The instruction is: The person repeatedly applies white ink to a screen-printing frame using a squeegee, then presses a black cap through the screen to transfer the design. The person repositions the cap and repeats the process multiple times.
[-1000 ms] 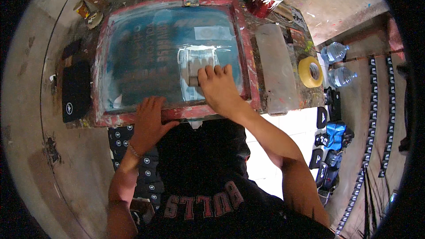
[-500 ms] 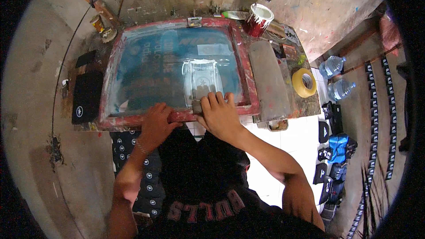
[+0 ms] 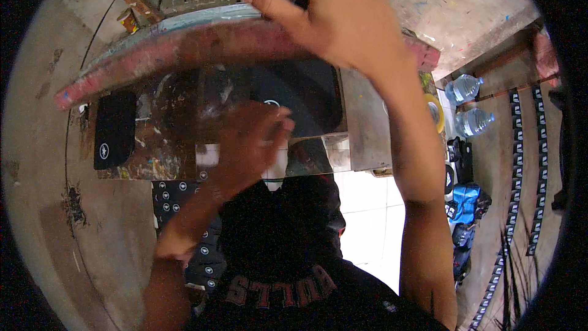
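Note:
A silk screen with a red wooden frame (image 3: 184, 46) is tilted up, its near bar raised across the far part of the work table. My right hand (image 3: 349, 21) grips that bar with its thumb stretched left; its other fingers are partly hidden. Something dark shows between thumb and fingers, too unclear to name. Under the raised screen lies a black fabric piece (image 3: 306, 95) with a white emblem. My left hand (image 3: 254, 141) hovers over or touches its near left edge, fingers smeared by motion.
Another black piece with a white emblem (image 3: 114, 129) lies at the table's left. A grey board (image 3: 367, 125) and yellow tape roll (image 3: 433, 113) are at the right. Large water bottles (image 3: 474, 122) stand beyond. Printed black pieces (image 3: 171, 199) lie below the table.
The screen, flat before, has swung up, and my right hand has gone up and away with it. My left hand has moved from the frame's near edge to the black piece.

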Available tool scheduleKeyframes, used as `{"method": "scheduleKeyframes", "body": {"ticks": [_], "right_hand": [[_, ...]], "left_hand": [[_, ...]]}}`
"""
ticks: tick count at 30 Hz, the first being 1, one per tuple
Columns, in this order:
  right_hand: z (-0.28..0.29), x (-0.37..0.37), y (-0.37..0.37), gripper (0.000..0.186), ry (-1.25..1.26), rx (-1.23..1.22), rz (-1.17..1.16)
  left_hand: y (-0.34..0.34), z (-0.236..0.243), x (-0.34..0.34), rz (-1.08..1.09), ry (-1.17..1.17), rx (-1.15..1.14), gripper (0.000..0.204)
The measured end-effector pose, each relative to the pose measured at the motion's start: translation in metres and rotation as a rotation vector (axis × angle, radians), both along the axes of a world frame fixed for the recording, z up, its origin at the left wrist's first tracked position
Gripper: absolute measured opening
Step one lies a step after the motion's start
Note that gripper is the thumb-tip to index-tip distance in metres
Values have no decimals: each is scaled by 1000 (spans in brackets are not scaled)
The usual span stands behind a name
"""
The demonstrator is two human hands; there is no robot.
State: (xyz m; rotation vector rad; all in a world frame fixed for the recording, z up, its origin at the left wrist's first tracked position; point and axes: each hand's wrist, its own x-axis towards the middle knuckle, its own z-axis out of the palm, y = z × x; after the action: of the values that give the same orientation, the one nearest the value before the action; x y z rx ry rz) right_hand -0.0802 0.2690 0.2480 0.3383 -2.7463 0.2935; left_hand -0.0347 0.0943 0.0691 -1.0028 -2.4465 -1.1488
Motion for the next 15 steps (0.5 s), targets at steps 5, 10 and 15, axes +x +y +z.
{"method": "scheduleKeyframes", "body": {"ticks": [5,10,15], "right_hand": [[34,-22,-4,63,9,-77,34],[29,-26,-6,62,206,67,-13],[31,-31,-7,63,212,-172,-12]], "left_hand": [[56,-117,18,-168,-2,-374,74],[-17,-124,34,-127,-236,-553,79],[-99,-101,38,423,-199,-768,74]]}}
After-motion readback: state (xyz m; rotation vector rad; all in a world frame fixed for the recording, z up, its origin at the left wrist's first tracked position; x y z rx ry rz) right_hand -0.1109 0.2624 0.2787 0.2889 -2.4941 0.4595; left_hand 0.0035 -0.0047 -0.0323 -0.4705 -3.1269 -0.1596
